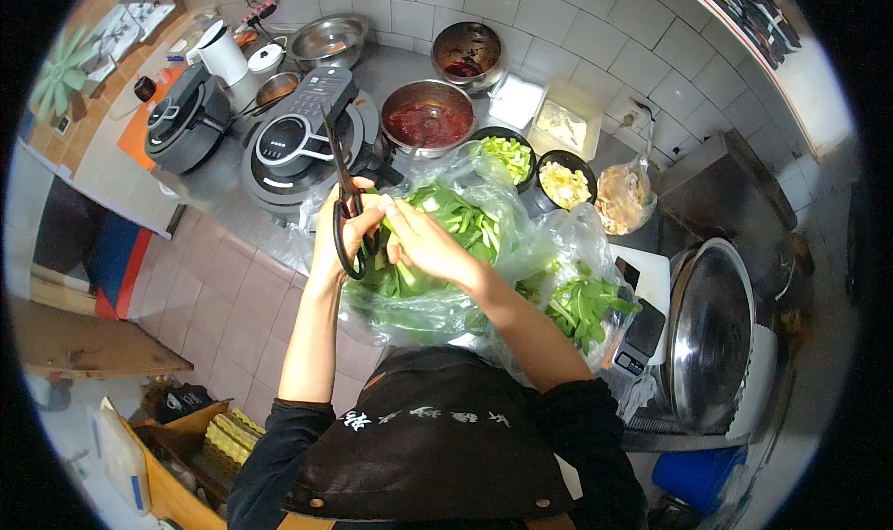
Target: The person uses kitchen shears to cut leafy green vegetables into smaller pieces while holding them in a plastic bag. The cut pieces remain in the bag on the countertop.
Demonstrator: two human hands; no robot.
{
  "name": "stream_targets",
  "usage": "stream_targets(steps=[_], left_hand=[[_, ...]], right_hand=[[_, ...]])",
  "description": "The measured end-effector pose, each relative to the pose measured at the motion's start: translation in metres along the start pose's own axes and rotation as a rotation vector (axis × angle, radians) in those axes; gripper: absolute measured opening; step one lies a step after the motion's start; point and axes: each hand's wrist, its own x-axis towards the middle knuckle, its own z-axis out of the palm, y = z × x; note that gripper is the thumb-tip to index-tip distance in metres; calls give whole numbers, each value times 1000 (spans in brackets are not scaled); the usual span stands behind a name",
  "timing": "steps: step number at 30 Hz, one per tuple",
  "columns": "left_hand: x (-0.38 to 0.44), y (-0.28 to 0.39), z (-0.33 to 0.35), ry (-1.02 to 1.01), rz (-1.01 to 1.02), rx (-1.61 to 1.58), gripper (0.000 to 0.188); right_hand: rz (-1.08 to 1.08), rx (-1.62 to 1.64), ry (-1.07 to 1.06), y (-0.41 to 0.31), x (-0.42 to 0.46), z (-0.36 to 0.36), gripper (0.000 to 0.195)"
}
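Note:
My left hand (343,226) holds black-handled scissors (340,160), whose blades point up and away from me. My right hand (427,240) meets it at the fingertips, over leafy greens with cut pale stems (469,224) in a large clear plastic bag (411,324). A bit of green stem shows between the hands; which fingers pinch it cannot be told. To the right, a second plastic bag (558,240) holds more leafy greens (586,303). Beyond the bags stand a black bowl of chopped green pieces (506,155) and a black bowl of chopped yellowish pieces (565,183).
Round electric cookers (296,150) stand at the left. Behind are a metal pot with red contents (428,120), a second steel pot (466,50) and a tub with a pale block (561,124). At right lie a white board (645,272), a phone (645,326) and a large steel lid (715,335).

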Motion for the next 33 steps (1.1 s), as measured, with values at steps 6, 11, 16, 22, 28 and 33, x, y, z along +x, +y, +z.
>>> stream_targets(steps=[6,11,16,22,28,33], left_hand=[[4,-16,1,17,37,-114,37],[3,-20,-9,145,72,-17,32],[-49,-25,-43,-190,-159,392,24],[-85,-27,-43,-486,-172,793,27],[-77,-9,-36,-507,-574,566,28],[-79,-29,-42,-382,-592,584,29]], right_hand=[[-70,59,-120,29,4,-8,41],[71,32,2,71,-19,-14,29],[130,574,-63,71,-46,-32,21],[187,494,-135,65,-53,-20,24],[349,-16,-109,78,-34,-29,38],[282,-385,232,57,-41,-37,76]])
